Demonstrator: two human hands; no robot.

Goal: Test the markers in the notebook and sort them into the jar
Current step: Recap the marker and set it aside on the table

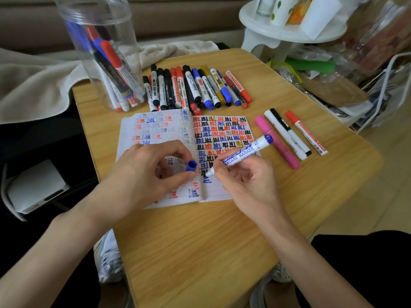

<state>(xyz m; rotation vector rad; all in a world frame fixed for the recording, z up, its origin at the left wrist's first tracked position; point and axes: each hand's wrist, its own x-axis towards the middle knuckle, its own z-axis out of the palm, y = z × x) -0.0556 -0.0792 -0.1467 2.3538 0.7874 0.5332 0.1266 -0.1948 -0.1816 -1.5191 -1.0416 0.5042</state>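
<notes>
An open notebook [169, 127] lies on the wooden table [200, 241], its right page full of red, blue and black marks. My right hand [246, 185] grips an uncapped blue whiteboard marker [244, 152], its tip touching the page at fresh blue strokes. My left hand [144, 172] rests on the left page and pinches the blue cap [191, 166]. A clear plastic jar [106, 52] at the back left holds several markers. A row of several capped markers [195, 87] lies behind the notebook.
To the right of the notebook lie a pink marker [278, 143], a white-and-black one [287, 134] and a red-capped one [307, 133]. A beige cloth [33, 83] lies left of the jar. A white stand [289, 30] and clutter sit beyond the table's right edge.
</notes>
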